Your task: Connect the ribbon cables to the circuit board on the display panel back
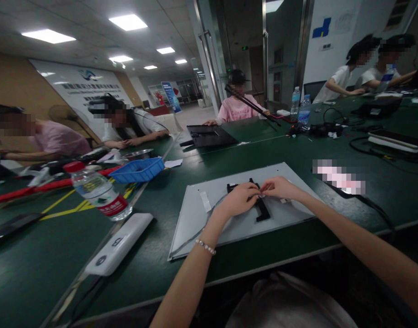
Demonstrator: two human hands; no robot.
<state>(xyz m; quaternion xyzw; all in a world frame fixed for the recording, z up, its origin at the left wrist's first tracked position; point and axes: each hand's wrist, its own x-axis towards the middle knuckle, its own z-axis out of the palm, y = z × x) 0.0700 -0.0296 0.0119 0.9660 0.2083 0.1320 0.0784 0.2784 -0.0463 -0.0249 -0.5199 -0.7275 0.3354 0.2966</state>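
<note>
A flat grey panel [191, 228] lies on the green table before me, with a black plastic bracket [262, 210] on its middle. My left hand [239, 199] rests over the bracket, fingers bent and closed around a spot near its centre. From the right, my right hand [279, 187] meets it with thumb and fingertips pinched together. Something small and pale shows between the fingertips, too small to name. A thin grey cable [209, 217] runs along the panel beside my left wrist. A white strip [205, 201] sits on the panel's left part.
Left of the panel are a white power bank [120, 244], a red-capped water bottle [99, 193] and a blue basket [139, 169]. To the right lies a phone [342, 180] with a cable. Across the table, a person [241, 107] sits by a black panel [212, 135]; other people sit on both sides.
</note>
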